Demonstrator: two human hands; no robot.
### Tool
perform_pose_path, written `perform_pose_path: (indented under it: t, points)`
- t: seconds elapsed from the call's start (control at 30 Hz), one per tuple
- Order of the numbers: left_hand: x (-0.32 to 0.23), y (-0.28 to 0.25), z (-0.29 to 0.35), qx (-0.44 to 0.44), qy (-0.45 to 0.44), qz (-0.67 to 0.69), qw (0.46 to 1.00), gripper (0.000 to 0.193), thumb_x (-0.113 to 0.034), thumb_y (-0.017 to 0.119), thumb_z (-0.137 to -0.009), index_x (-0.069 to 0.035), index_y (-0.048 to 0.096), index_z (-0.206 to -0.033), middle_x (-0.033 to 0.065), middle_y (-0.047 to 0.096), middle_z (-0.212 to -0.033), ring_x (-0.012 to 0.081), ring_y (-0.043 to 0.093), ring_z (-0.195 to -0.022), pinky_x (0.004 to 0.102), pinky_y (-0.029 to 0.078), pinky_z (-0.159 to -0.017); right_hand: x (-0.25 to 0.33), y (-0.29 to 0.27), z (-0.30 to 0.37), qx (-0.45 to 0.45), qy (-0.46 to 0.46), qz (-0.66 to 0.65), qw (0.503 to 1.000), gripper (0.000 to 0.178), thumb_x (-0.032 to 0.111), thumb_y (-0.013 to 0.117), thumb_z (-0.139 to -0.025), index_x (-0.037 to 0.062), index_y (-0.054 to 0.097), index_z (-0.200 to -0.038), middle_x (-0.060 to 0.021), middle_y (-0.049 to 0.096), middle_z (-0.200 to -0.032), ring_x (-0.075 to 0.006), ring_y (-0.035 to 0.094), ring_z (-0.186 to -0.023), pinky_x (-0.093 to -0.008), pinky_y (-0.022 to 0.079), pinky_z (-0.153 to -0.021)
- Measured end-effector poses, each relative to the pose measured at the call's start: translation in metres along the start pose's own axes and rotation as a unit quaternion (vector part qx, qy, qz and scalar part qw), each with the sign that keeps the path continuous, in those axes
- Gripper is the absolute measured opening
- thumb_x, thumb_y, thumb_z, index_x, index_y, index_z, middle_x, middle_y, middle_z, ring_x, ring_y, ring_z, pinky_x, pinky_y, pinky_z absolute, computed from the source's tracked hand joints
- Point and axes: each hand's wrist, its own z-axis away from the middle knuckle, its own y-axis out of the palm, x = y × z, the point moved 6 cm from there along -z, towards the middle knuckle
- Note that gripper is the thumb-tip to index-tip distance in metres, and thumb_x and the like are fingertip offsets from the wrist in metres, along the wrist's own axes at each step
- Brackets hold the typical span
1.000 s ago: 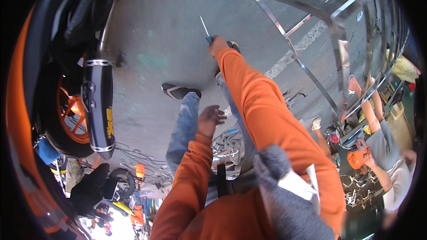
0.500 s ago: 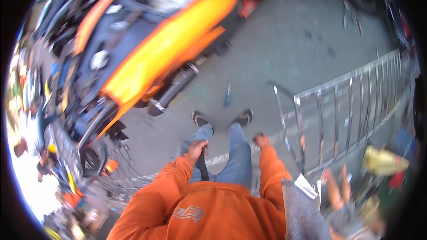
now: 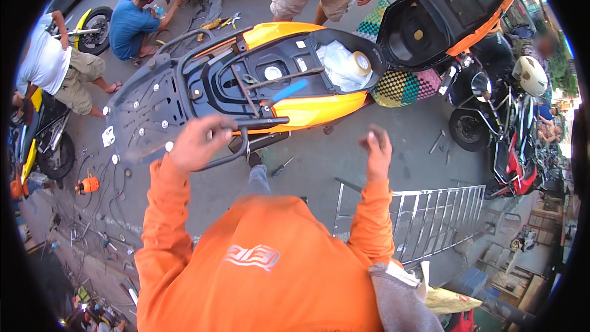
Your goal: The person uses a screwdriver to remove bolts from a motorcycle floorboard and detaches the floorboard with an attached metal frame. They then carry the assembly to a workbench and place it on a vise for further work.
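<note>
In front of me is a motor scooter with orange-yellow side panels, its seat area uncovered. My left hand is raised by its black rear grab rail; thumb and fingers are apart and I see nothing between them. Whether it touches the rail I cannot tell. My right hand is up, fingers loosely bent and apart, nothing in it. A blue-handled tool appears over the scooter's near side, its tip blurred. Thin rods lie across the open frame, and a clear plastic bag sits in the forward compartment.
A detached seat-and-bucket unit stands beyond a woven multicoloured mat. A metal ladder-like frame lies at right. A screwdriver and a hammer are on the ground. A person in blue crouches at far left; others stand nearby.
My view has swung up, bringing the whole scooter in front of me. Both hands have risen from my waist and sides. The dark strap at my left hand is no longer seen.
</note>
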Motion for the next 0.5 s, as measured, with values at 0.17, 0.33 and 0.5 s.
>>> perform_pose_path:
  t: [0.17, 0.33, 0.5]
  points:
    - [0.048, 0.029, -0.106, 0.113, 0.066, -0.308, 0.942, 0.038, -0.006, 0.065, -0.075, -0.013, 0.064, -0.112, 0.0144, 0.057, -0.109, 0.0334, 0.065, -0.087, 0.0406, 0.053, -0.075, 0.078, 0.156, -0.033, 0.066, -0.032, 0.016, 0.997, 0.024, 0.013, 0.058, -0.094, -0.0031, 0.056, -0.113, -0.0066, 0.064, -0.083, -0.0148, 0.064, -0.077, -0.0263, 0.051, -0.073]
    - [0.098, 0.068, -0.130, 0.228, 0.079, -0.360, 0.901, 0.044, -0.008, 0.065, -0.074, -0.012, 0.060, -0.118, 0.0186, 0.052, -0.117, 0.0386, 0.066, -0.087, 0.0438, 0.053, -0.076, 0.098, 0.175, -0.042, 0.013, -0.045, -0.034, 0.998, 0.022, 0.013, 0.054, -0.095, -0.0015, 0.056, -0.111, -0.0070, 0.064, -0.083, -0.0146, 0.062, -0.075, -0.0279, 0.050, -0.072]
    - [0.110, 0.051, -0.134, 0.195, 0.067, -0.267, 0.941, 0.045, -0.008, 0.066, -0.074, -0.008, 0.058, -0.118, 0.0184, 0.052, -0.119, 0.0377, 0.065, -0.090, 0.0446, 0.052, -0.080, 0.114, 0.186, -0.001, 0.025, 0.056, -0.123, 0.991, 0.047, 0.035, 0.052, -0.095, 0.0025, 0.046, -0.129, -0.0080, 0.060, -0.110, -0.0181, 0.056, -0.104, -0.0363, 0.042, -0.089]
